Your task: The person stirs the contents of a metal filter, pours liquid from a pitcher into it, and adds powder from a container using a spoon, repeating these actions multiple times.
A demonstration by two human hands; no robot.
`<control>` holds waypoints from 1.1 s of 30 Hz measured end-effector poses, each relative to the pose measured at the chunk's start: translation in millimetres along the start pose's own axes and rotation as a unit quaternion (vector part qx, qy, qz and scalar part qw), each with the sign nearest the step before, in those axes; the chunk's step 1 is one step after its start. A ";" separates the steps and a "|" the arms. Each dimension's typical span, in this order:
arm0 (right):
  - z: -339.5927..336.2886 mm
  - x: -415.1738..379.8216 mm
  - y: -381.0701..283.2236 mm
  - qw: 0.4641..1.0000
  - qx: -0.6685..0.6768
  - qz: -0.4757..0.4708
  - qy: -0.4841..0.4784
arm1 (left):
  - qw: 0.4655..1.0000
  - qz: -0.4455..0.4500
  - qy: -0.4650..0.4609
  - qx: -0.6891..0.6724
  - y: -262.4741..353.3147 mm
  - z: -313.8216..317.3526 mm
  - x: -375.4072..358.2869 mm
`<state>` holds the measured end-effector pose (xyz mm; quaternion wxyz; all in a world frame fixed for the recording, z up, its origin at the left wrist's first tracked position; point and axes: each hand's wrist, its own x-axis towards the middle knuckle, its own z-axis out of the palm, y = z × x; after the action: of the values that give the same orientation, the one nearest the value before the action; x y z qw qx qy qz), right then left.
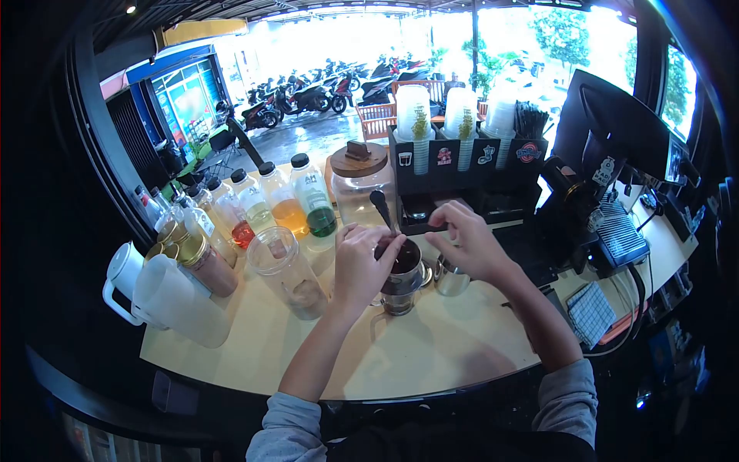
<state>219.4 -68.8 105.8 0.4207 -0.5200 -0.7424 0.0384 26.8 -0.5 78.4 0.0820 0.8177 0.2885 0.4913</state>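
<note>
A metal drip filter point(402, 283) with dark ground coffee point(406, 257) inside stands on the counter in front of me. My left hand point(360, 260) is closed at the filter's left rim, thumb and fingers brought together around the lower part of a black-handled utensil point(380, 206). The utensil's lower end is hidden, so its kind cannot be made out. To the right of the filter, my right hand point(466, 240) hovers with bent fingers, the thumb apart and nothing visible between them. Below it stands a small metal cup point(452, 279).
Left of my hands are a clear plastic jar point(283, 266), a frosted pitcher point(178, 302) and several bottles with coloured liquid point(289, 208). Behind are a wooden-lidded glass jar point(360, 185) and a black cup holder point(469, 165). A monitor point(608, 131) and a folded cloth point(591, 314) are at right.
</note>
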 end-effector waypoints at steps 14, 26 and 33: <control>16.6 -108.3 124.1 0.957 -0.045 0.281 -0.057 | 0.989 -0.044 0.012 -0.139 -26.0 -2.5 12.0; 38.7 -105.1 137.7 0.897 0.355 0.245 0.098 | 0.968 -0.138 -0.025 -0.209 -37.1 -1.8 4.7; -3.9 -45.4 85.4 0.913 0.350 0.168 0.123 | 0.975 -0.131 -0.042 -0.173 -24.6 -12.1 9.0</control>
<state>289.9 -67.9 39.5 0.6509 -0.4568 -0.5260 0.3018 10.0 22.8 81.1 0.2983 0.7660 0.2999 0.4840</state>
